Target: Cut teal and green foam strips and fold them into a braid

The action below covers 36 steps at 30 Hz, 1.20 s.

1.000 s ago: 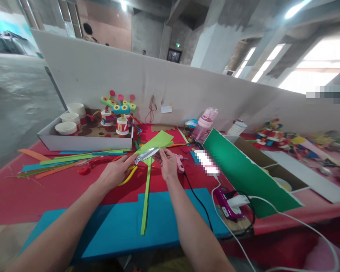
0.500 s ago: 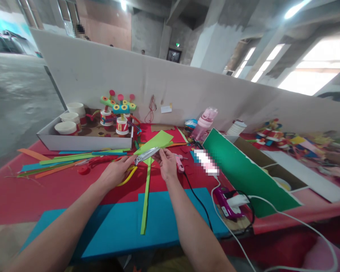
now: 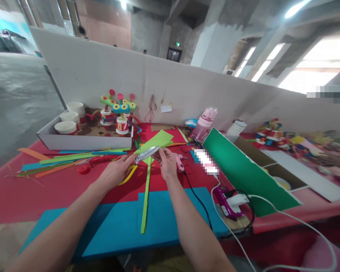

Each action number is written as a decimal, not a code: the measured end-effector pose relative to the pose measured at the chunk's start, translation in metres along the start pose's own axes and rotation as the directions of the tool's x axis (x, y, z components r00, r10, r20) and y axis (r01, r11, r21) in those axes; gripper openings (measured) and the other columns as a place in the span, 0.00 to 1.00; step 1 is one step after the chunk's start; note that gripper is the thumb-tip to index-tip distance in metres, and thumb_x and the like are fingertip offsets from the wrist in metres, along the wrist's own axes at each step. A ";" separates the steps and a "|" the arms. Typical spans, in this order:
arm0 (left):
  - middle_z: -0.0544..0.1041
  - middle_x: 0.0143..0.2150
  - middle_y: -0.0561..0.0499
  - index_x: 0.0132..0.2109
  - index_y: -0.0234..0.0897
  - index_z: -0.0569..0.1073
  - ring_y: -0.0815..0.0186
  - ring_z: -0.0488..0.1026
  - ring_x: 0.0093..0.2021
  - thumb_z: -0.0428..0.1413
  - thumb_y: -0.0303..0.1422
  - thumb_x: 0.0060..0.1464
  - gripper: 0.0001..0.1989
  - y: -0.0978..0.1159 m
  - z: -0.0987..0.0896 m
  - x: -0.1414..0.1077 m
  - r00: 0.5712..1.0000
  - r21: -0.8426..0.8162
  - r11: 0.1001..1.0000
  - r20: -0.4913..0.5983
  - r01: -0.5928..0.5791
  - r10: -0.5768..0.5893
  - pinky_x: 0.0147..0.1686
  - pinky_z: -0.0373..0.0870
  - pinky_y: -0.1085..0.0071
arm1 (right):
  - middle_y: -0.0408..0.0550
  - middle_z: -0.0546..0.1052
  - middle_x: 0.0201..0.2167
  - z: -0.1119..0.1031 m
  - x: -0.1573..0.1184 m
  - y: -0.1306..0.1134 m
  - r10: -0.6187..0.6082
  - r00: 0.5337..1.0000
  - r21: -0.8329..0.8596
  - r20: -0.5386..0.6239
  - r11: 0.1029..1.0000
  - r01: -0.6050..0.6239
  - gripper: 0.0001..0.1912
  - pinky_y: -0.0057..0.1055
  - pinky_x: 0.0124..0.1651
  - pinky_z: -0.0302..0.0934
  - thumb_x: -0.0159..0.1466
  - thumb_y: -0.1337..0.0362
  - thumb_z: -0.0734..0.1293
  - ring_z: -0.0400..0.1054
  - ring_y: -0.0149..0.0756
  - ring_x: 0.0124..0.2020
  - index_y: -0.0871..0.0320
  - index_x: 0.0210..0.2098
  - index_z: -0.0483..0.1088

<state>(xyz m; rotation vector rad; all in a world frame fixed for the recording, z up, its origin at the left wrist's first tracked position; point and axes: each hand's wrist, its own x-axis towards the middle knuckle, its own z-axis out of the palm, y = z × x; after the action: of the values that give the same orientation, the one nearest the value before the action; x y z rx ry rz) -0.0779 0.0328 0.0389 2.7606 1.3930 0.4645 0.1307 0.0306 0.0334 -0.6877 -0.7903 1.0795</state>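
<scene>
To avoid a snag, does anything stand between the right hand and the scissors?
Nothing visible does: the right hand is at the tips of the scissors, though contact is unclear. The pink glue gun lies to the hand's right.

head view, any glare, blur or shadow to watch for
Head view: the upper-right window is blown out and the scissors catch a bright sheen; head view: craft clutter at far right looks soft, and a patch beside the green board is pixelated; head view: shadow lies beside the left forearm on the blue sheet.
</scene>
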 end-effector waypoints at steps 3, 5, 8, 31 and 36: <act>0.71 0.51 0.41 0.63 0.40 0.57 0.61 0.74 0.36 0.41 0.34 0.61 0.24 0.001 -0.002 0.000 1.000 0.015 1.000 0.014 0.000 0.000 0.26 0.65 0.73 | 0.42 0.78 0.25 0.001 -0.001 0.001 -0.004 1.000 -0.034 0.023 0.999 0.005 0.11 0.34 0.42 0.72 0.54 0.57 0.72 0.75 0.33 0.29 0.58 0.29 0.72; 0.72 0.51 0.41 0.63 0.40 0.57 0.61 0.74 0.36 0.41 0.34 0.61 0.24 0.001 -0.002 0.000 1.000 0.011 1.000 0.018 -0.002 0.002 0.26 0.65 0.73 | 0.42 0.78 0.25 0.002 -0.001 0.001 0.000 0.999 -0.037 0.036 0.999 0.002 0.10 0.35 0.43 0.72 0.54 0.57 0.72 0.76 0.34 0.31 0.57 0.30 0.72; 0.71 0.52 0.41 0.63 0.40 0.57 0.61 0.74 0.36 0.41 0.34 0.60 0.24 0.000 -0.001 0.001 1.000 0.000 1.000 0.019 -0.003 0.003 0.27 0.66 0.72 | 0.42 0.78 0.25 0.002 -0.001 0.001 0.006 0.999 -0.034 0.041 0.999 -0.005 0.10 0.36 0.43 0.72 0.55 0.57 0.71 0.76 0.35 0.33 0.57 0.30 0.71; 0.71 0.52 0.41 0.64 0.41 0.56 0.59 0.74 0.38 0.42 0.35 0.60 0.25 0.002 -0.004 0.000 1.000 0.042 0.999 0.022 0.011 -0.012 0.29 0.66 0.71 | 0.42 0.77 0.25 0.003 -0.002 0.001 0.005 1.000 -0.102 0.024 0.995 -0.002 0.10 0.36 0.43 0.72 0.56 0.57 0.70 0.76 0.37 0.35 0.57 0.31 0.71; 0.72 0.52 0.41 0.64 0.42 0.57 0.60 0.74 0.38 0.43 0.36 0.60 0.25 0.002 -0.004 0.000 1.000 0.019 1.000 0.008 0.014 -0.014 0.29 0.66 0.72 | 0.42 0.77 0.25 0.002 -0.002 0.001 0.018 0.999 -0.091 0.027 0.996 -0.016 0.11 0.36 0.44 0.71 0.55 0.57 0.70 0.76 0.37 0.35 0.57 0.30 0.70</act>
<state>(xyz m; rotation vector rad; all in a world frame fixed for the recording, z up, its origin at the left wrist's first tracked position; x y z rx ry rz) -0.0779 0.0312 0.0426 2.7621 1.4214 0.4412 0.1277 0.0296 0.0332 -0.7582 -0.8628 1.0756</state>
